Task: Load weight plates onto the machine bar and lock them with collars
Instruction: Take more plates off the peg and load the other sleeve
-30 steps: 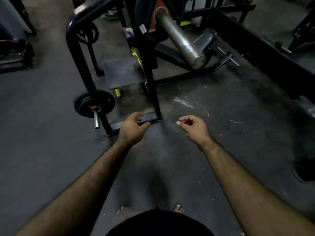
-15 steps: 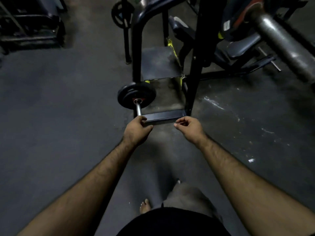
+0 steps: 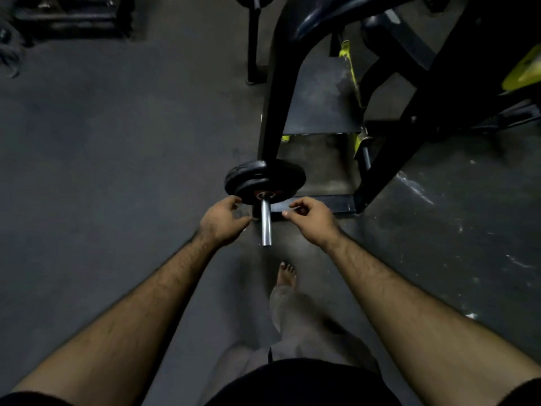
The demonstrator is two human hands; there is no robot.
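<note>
Gym floor: hands (image 3: 222, 219) now flank bar (image 3: 266, 224) (empty).

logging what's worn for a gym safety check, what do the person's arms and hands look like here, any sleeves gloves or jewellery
Both forearms are bare up to the frame edge, with visible hair. The left hand and right hand wear no gloves, and no watch, wristband or ring shows. A bit of dark fabric sits at each bottom corner, possibly short sleeves; the picture is too dim to be sure.
</note>
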